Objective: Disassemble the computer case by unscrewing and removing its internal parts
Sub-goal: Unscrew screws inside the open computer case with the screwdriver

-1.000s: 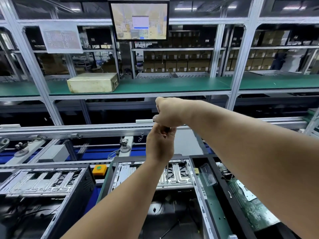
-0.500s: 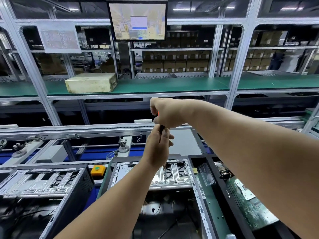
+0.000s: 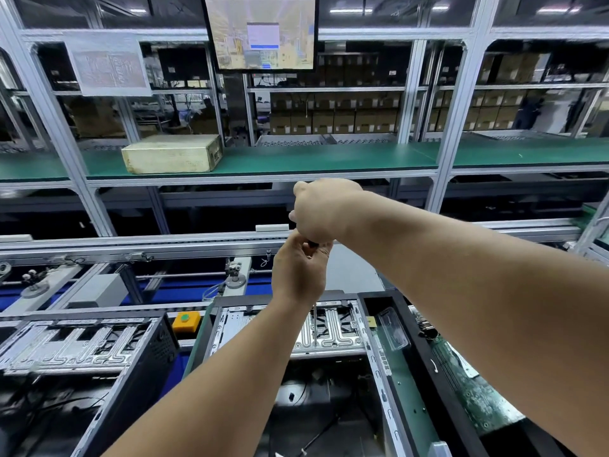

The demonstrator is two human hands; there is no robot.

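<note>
- Bright, even light from ceiling tubes (image 3: 351, 10) overhead.
- Monitor (image 3: 260, 34) washed out by glare.
- Wide-angle lens bows the frame posts near the edges.
- Case (image 3: 290, 328) interior dark, shadowed; far shelves soft.

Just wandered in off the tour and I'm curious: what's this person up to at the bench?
A person is taking apart an open computer case. The right hand grips the handle of a long screwdriver from above, and the left hand pinches it just below. The thin shaft runs straight down to the metal drive cage inside the case. A second opened case sits to the left.
</note>
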